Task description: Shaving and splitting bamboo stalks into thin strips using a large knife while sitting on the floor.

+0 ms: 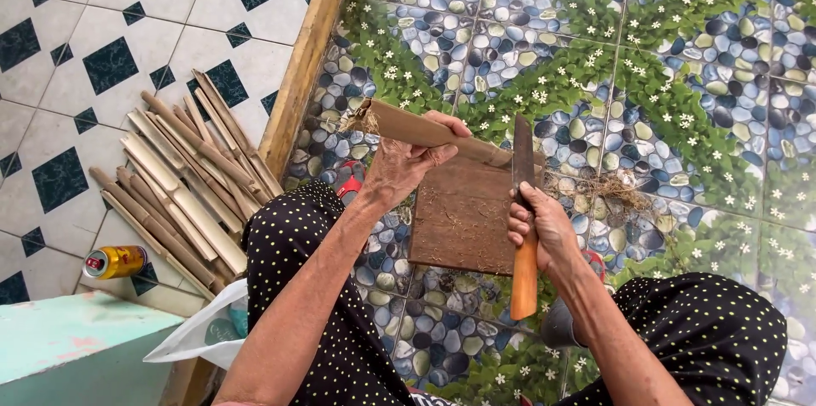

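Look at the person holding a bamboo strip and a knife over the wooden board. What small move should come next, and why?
Probably press the wooden-handled knife down along the tan split bamboo strip. The blade already stands upright against the strip's lower end, which rests on the brown wooden board. The left hand steadies the strip and the right hand grips the handle.

A drink can (115, 261) lies on its side at the near left, on the white floor tiles with dark diamond insets. It is a small cylinder, yellow-gold along the body with a red band toward its left end and a silvery top facing left. It rests just beside the near end of a pile of split bamboo strips (183, 189), above a pale green surface (76, 346).
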